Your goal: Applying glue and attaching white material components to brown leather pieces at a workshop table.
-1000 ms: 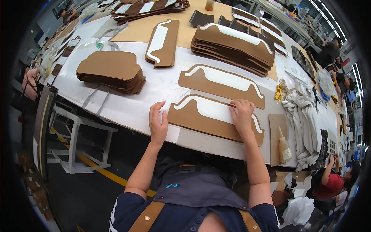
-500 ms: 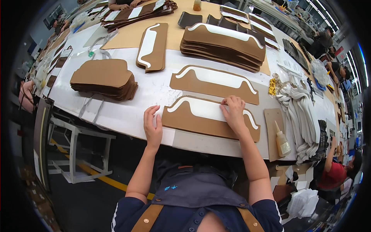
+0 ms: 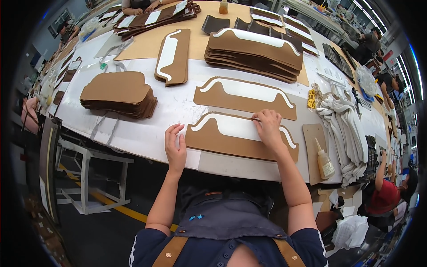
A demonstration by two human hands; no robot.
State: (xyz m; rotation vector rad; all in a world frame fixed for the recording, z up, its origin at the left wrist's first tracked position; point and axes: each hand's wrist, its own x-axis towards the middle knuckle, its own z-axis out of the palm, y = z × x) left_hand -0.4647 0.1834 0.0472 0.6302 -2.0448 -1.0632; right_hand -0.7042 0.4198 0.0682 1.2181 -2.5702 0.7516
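In front of me lies a flat brown leather-like panel (image 3: 209, 140) with a white curved piece (image 3: 233, 127) on it. My right hand (image 3: 267, 127) is over the white piece with thumb and fingers pinched together. A small dark tip shows at its fingers, too small to name. My left hand (image 3: 176, 149) is beside the panel's left end, fingers loosely curved and apart, holding nothing. Just beyond lies a second brown panel (image 3: 249, 105) with a like white piece.
A tall stack of brown panels (image 3: 253, 58) stands behind. Another stack (image 3: 115, 91) sits left, and an upright-lying panel (image 3: 180, 62) is between. At right are a glue-like squeeze bottle (image 3: 325, 163) on a brown board (image 3: 312, 138) and a heap of white strips (image 3: 340, 129). Co-workers sit around.
The whole view has shifted slightly. My right hand stays over the white piece, and a small dark tip now shows at its fingers. My left hand keeps nearly the same place.
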